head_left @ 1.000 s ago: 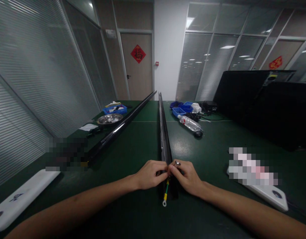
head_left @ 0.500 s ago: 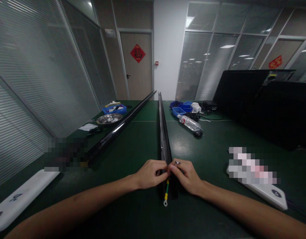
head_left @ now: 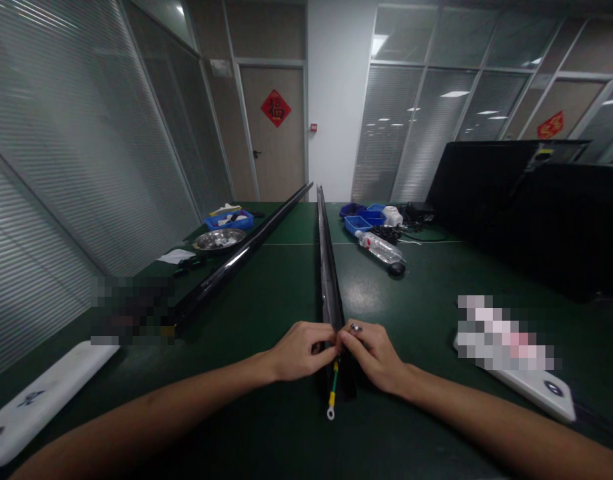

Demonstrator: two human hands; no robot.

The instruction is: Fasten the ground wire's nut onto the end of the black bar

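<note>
A long black channel-shaped strip (head_left: 329, 287) runs away from me down the middle of the table. At its near end my left hand (head_left: 304, 350) and my right hand (head_left: 374, 353) meet, thumbs and fingers pinched closed with the tips touching. A short green-and-yellow wire (head_left: 335, 375) comes out from beneath the fingertips towards me. Its free end carries a metal ring terminal (head_left: 330, 413). The fingers cover the wire's upper end and the exact gripping point. A ring sits on a finger of my right hand.
A second black strip (head_left: 241, 257) lies slantwise at left. Beyond it are a metal bowl (head_left: 196, 241) and a blue tray (head_left: 249, 221). To the right lie a plastic bottle (head_left: 381, 248), blue bins (head_left: 357, 225) and black monitors (head_left: 511, 220). White devices (head_left: 536, 383) flank both arms.
The wire's ring terminal has shifted slightly towards me. Both hands keep nearly the same place and pinch on the strip's near end.
</note>
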